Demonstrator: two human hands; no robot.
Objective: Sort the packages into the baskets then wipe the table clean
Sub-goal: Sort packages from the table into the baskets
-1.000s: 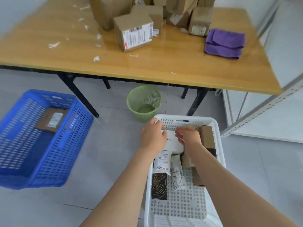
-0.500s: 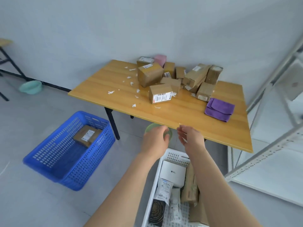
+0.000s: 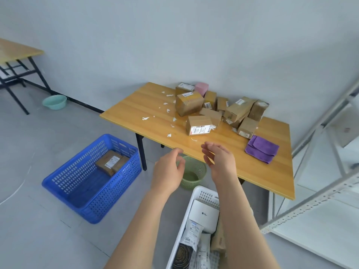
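While left hand point(image 3: 168, 171), right hand point(image 3: 220, 160) hover, grip slack and empty, white basket point(image 3: 206, 195) cut off below

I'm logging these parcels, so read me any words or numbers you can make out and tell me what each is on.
"3005": white pouch in the white basket.
"2004", sideways, less sure: brown box on the table.
The front box label and the white box logo: too small to read.

The white basket point(image 3: 206, 193) runs off the bottom edge, its right side lost behind the right forearm point(image 3: 244, 220). The left hand point(image 3: 168, 172) covers part of the green bin point(image 3: 197, 170). Labels on the cardboard packages point(image 3: 198, 125) are too small to read.
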